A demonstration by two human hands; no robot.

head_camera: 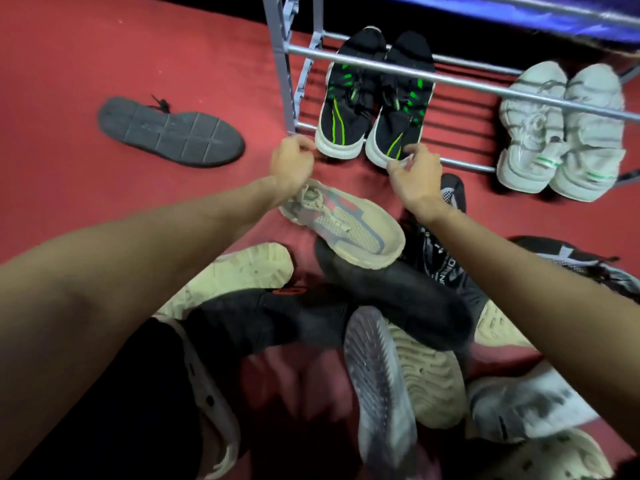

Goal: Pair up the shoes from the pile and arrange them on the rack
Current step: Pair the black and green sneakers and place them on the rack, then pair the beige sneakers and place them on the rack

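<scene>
— How are the arms placed?

— Both reach forward over the pile of mixed shoes (381,323) on the red floor (104,64). The left hand (292,164) has its fingers curled at the toe of the left black sneaker with green stripes and white sole (346,109); whether they pinch it, I cannot tell.

— And the right?

— The right hand (414,180) has its fingers curled round the toe of the matching right sneaker (401,116). Both sneakers sit side by side on the bottom bars of the grey metal rack (467,83), left of a white pair (561,133).
</scene>
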